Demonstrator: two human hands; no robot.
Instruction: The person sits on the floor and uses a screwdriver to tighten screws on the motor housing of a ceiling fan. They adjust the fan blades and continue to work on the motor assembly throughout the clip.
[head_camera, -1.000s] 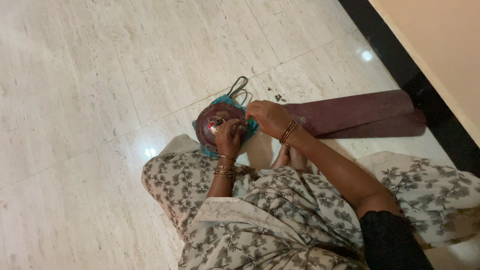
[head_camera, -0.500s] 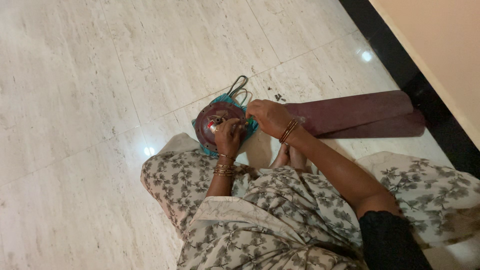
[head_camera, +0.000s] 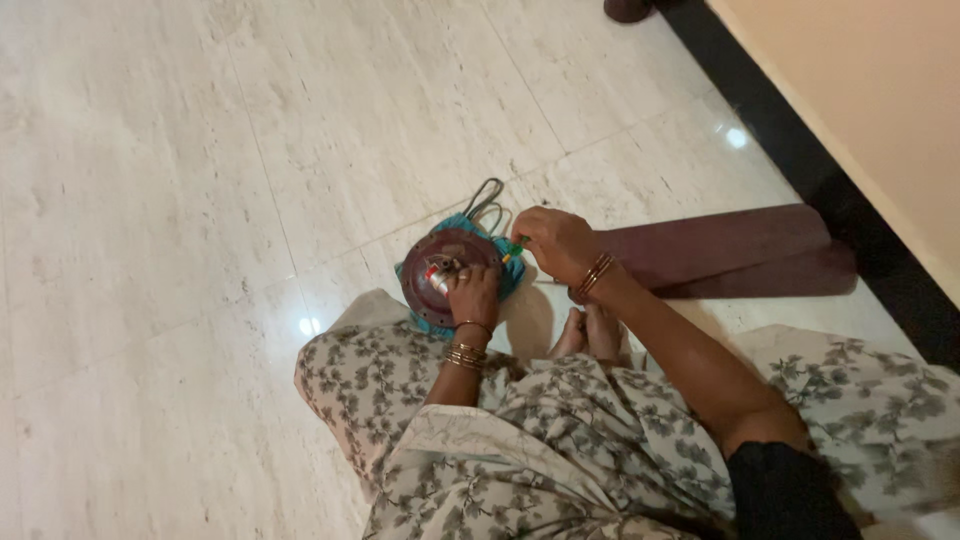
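A round dark maroon fan motor (head_camera: 440, 262) lies on a teal cloth (head_camera: 508, 281) on the marble floor. My left hand (head_camera: 473, 292) rests on the motor's near side, fingers at its metal centre hub. My right hand (head_camera: 555, 240) is closed around a small tool with a green handle (head_camera: 514, 246) at the motor's right edge. Both wrists wear bangles. I sit on the floor in a floral-print garment, my feet (head_camera: 588, 335) showing between my arms.
Dark maroon fan blades (head_camera: 725, 250) lie stacked on the floor to the right of the motor. Grey pliers handles (head_camera: 486, 197) stick out behind the motor. A black skirting strip (head_camera: 800, 160) and cream wall run along the right.
My hands stay on the motor with only slight shifts of the fingers. The head view has barely moved.
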